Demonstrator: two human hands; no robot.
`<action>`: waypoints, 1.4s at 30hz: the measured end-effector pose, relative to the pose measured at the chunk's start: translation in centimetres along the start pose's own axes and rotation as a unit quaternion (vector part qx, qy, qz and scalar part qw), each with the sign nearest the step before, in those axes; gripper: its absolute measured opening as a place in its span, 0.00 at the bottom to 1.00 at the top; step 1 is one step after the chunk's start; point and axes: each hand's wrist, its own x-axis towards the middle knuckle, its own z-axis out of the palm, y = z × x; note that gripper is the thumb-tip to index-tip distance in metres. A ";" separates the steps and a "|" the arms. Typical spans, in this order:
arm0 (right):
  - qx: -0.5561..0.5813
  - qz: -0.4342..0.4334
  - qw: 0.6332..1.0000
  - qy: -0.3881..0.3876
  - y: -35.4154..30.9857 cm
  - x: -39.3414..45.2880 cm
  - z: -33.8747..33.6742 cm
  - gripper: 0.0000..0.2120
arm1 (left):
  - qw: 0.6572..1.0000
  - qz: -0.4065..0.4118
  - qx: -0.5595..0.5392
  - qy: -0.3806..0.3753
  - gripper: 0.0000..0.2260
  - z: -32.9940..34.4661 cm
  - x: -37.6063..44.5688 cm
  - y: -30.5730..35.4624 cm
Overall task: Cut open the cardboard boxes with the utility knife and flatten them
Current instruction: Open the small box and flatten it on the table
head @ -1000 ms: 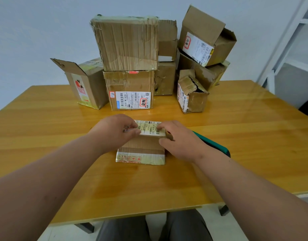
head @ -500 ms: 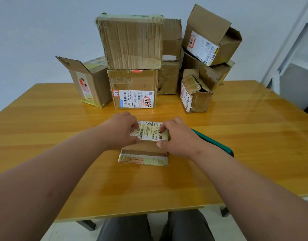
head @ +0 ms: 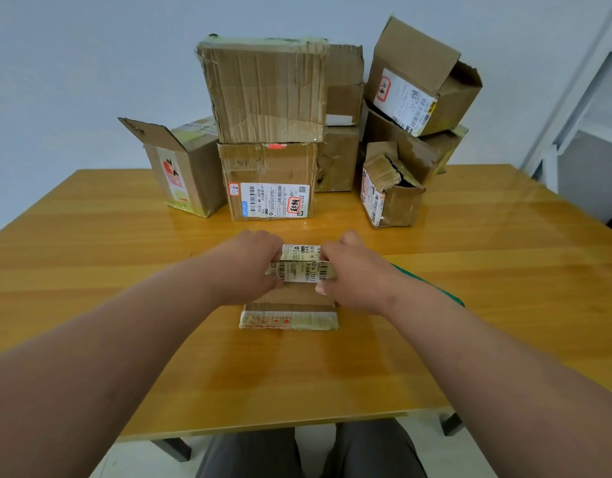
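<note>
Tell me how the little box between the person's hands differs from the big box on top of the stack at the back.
The small box lies on the table near the person, gripped by the left hand and right hand; the big box sits untouched atop another box. The small box's labelled top flaps are parting along the middle; the big box looks taped shut. The small box is far smaller. Both are worn brown cardboard with tape.

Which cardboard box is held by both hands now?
The small box nearest the table's front edge; left hand and right hand grip its labelled flaps. The others stand untouched behind.
</note>
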 end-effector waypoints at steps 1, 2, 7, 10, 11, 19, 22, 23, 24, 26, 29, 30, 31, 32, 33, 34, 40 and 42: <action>-0.012 -0.010 1.000 0.012 0.2 -0.2 0.2 0.13 | 1.000 0.005 -0.023 0.002 0.16 0.0 -0.3 -0.1; -0.021 -0.019 0.999 0.021 0.4 -0.4 0.4 0.11 | 0.997 -0.002 -0.072 -0.002 0.14 -0.3 -0.7 -0.3; 0.071 -0.007 0.997 -0.005 1.6 -1.2 -1.0 0.09 | 0.960 -0.102 -0.262 -0.001 0.16 -1.6 -1.3 -1.1; 0.199 0.032 0.979 -0.023 1.8 -1.6 -2.0 0.16 | 0.976 -0.115 -0.187 -0.015 0.14 -0.3 -0.9 -1.3; 0.213 0.044 0.976 -0.016 1.7 -1.5 -2.0 0.17 | 0.972 -0.129 -0.198 -0.015 0.20 0.0 -0.9 -1.4; 0.090 0.095 0.990 0.062 -0.1 3.3 0.0 0.28 | 0.970 -0.140 -0.197 0.003 0.38 1.5 0.2 -1.2; 0.015 0.068 0.997 0.033 0.0 4.4 -0.1 0.23 | 0.969 -0.138 -0.205 0.018 0.34 2.2 0.1 -1.3; -0.006 0.049 0.999 0.023 0.1 4.5 -0.1 0.20 | 0.967 -0.140 -0.213 0.020 0.33 2.3 0.1 -1.5; -0.022 0.033 0.999 0.015 0.3 4.4 -0.2 0.18 | 0.964 -0.141 -0.223 0.023 0.33 2.4 0.1 -1.6; -0.045 0.007 0.999 0.007 0.7 4.1 -0.3 0.17 | 0.961 -0.142 -0.234 0.028 0.32 2.5 0.1 -1.7; -0.063 -0.021 0.997 0.024 1.2 3.8 -0.1 0.15 | 0.958 -0.144 -0.247 0.027 0.34 2.4 0.2 -1.8; -0.061 -0.021 0.996 0.054 1.3 3.8 0.0 0.14 | 0.958 -0.145 -0.248 0.027 0.35 2.4 0.3 -1.8; -0.057 -0.013 0.994 0.088 1.4 3.8 0.1 0.14 | 0.958 -0.146 -0.243 0.027 0.36 2.4 0.3 -1.6; -0.052 -0.008 0.992 0.113 1.5 3.9 0.1 0.14 | 0.960 -0.147 -0.236 0.029 0.38 2.4 0.4 -1.5; -0.042 -0.005 0.992 0.122 1.5 4.0 0.1 0.13 | 0.961 -0.147 -0.233 0.034 0.39 2.4 0.4 -1.3; -0.024 -0.001 0.992 0.126 1.5 4.1 0.2 0.11 | 0.959 -0.149 -0.238 0.044 0.41 2.5 0.5 -1.3; 0.114 0.102 0.970 0.189 0.9 4.2 0.2 0.13 | 0.970 -0.140 -0.178 0.089 0.38 2.6 0.3 -1.4; 0.110 0.109 0.971 0.183 0.4 4.1 0.3 0.14 | 0.972 -0.147 -0.157 0.093 0.38 2.6 0.4 -1.3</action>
